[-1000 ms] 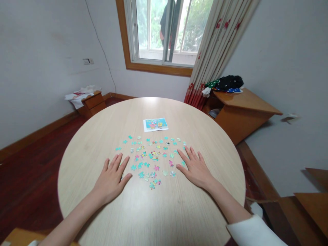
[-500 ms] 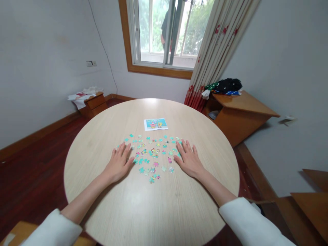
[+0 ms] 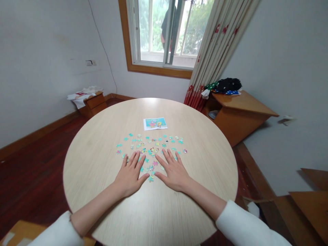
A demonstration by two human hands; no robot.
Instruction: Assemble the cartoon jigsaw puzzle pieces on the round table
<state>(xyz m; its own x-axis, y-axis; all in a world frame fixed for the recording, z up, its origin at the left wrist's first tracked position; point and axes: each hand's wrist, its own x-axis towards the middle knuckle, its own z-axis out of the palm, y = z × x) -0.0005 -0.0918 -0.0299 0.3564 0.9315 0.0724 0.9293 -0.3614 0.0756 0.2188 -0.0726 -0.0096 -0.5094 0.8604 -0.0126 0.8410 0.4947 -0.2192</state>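
Note:
Many small jigsaw puzzle pieces (image 3: 155, 150), mostly turquoise with some pink and yellow, lie scattered on a round pale wooden table (image 3: 151, 215). My left hand (image 3: 130, 176) rests palm down with its fingers spread over the near left pieces. Across from it, my right hand (image 3: 173, 169) lies palm down, fingers spread, over the near right pieces. The two thumbs almost meet near a turquoise piece (image 3: 151, 179). Some pieces are hidden under the hands. Beyond the pieces lies a printed picture (image 3: 155, 124) with a pink figure and a yellow one on blue.
A wooden cabinet (image 3: 246, 106) with dark and spotted cloth (image 3: 229, 84) on top stands at the right. A small cabinet (image 3: 96, 102) with papers is at the back left. Behind the table are a curtain (image 3: 217, 41) and a window, with a person partly visible outside.
Both hands have moved inward and nearer to me, from the outer sides of the pieces onto the near middle. Pieces at the left and right edges are now uncovered.

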